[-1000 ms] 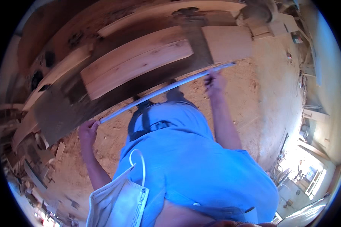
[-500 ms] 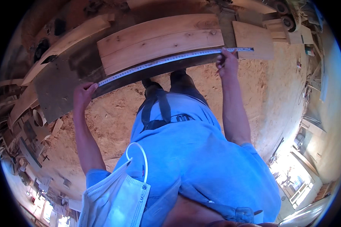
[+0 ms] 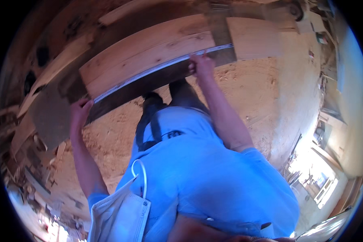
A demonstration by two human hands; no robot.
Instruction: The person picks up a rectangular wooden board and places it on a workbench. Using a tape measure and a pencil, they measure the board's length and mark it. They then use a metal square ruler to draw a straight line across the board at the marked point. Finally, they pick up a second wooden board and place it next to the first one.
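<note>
A long white measuring tape (image 3: 149,72) is stretched along the near edge of a wide wooden board (image 3: 149,48). My left hand (image 3: 80,111) pinches the tape near the board's left corner. Farther right, my right hand (image 3: 202,65) has its fingers closed on the tape, just short of the board's right end. A length of tape sticks out past my right hand, over the dark bench top. Slight motion blur hides fine detail at the fingertips.
The dark bench (image 3: 50,119) carries the board. Another pale panel (image 3: 254,38) lies to its right, and a long plank (image 3: 54,74) to the left. Sawdust-coloured ground (image 3: 246,86) lies below. A white face mask (image 3: 119,213) hangs at my chest.
My right hand has moved left relative to the board, from just past its right end to short of it. The whole view has shifted. My left hand still holds the tape near the left corner.
</note>
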